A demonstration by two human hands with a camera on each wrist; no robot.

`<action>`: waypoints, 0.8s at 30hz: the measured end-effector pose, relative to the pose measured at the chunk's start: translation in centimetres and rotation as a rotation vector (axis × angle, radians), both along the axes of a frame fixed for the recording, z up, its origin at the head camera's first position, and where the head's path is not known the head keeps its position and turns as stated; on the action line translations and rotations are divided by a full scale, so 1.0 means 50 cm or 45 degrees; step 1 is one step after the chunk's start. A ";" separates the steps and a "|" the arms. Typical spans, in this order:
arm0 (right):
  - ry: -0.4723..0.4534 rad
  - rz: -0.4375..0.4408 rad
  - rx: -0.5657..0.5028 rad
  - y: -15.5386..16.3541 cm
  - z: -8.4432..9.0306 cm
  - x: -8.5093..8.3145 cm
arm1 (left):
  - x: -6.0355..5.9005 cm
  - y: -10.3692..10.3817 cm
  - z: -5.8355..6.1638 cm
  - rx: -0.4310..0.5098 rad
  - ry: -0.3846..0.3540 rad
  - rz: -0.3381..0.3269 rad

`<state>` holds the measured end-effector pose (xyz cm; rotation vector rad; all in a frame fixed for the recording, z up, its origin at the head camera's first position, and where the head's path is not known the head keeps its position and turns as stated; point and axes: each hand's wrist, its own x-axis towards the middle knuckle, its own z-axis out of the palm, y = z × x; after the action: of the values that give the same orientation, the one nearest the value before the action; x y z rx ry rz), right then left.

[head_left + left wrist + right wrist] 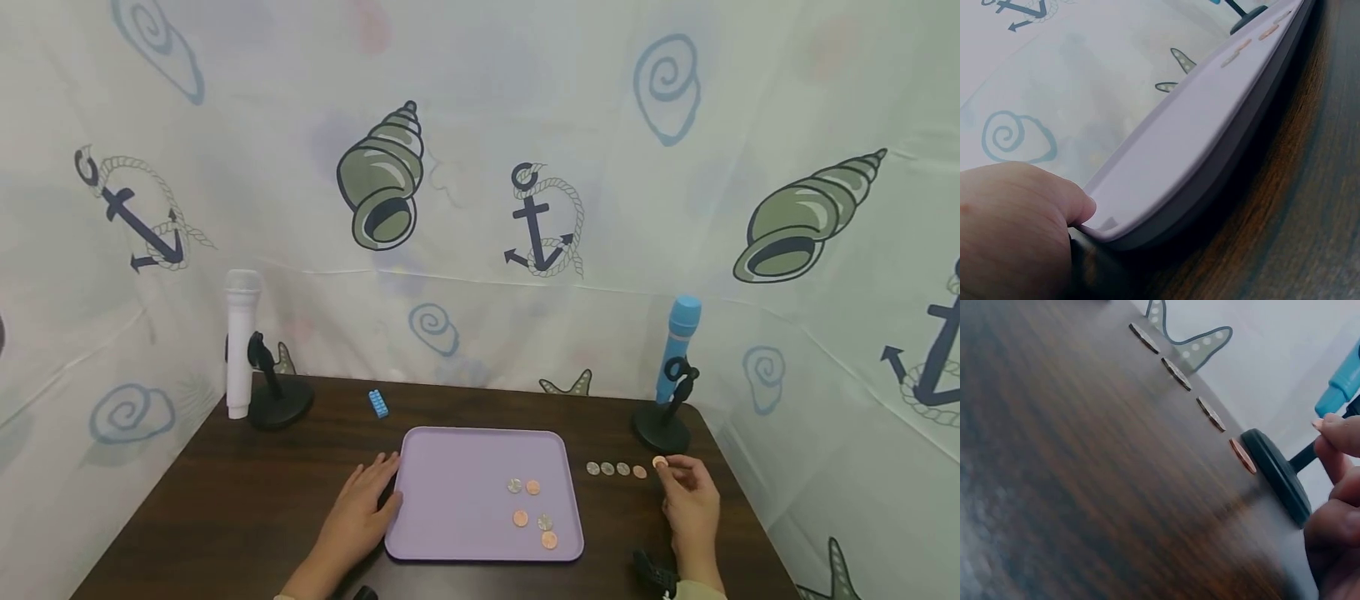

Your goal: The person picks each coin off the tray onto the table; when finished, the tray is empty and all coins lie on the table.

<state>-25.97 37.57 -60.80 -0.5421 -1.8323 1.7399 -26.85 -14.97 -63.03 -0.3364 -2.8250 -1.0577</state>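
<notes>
My right hand (690, 500) pinches a copper-coloured coin (659, 461) between thumb and fingertips, at the right end of a row of coins on the table. That row holds three silver coins (607, 469) and one copper coin (639, 472). In the right wrist view the pinched coin (1317, 425) shows as a small edge, mostly covered by the fingers. My left hand (363, 508) rests at the left edge of a lilac tray (450, 500), fingers extended and thumb at the rim. Several silver and copper coins (532, 487) lie scattered on the tray's right half.
Behind the right hand a blue toy microphone (677, 342) leans in a black stand (660, 429). A white microphone (241, 342) with another black stand (280, 404) is at the back left. A small blue block (378, 403) lies behind the tray on the dark wooden table (225, 492).
</notes>
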 end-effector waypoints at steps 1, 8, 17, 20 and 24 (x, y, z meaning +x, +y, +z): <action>0.001 -0.015 0.014 0.001 0.000 0.001 | 0.000 0.001 0.000 0.000 0.007 -0.003; -0.169 0.036 0.224 0.009 -0.007 -0.002 | -0.001 0.003 -0.001 -0.003 0.009 0.000; -0.333 0.034 0.319 0.014 -0.002 -0.005 | -0.002 0.007 -0.003 0.008 -0.037 -0.009; -0.361 0.035 0.305 0.013 -0.001 -0.006 | -0.002 0.006 -0.005 0.009 -0.003 -0.007; -0.364 0.049 0.310 0.013 0.000 -0.008 | -0.003 0.005 -0.006 0.007 0.012 -0.010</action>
<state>-26.38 38.22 -60.80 -0.6864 -2.2282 1.4928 -27.03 -14.75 -63.32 -0.3514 -2.8146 -1.0619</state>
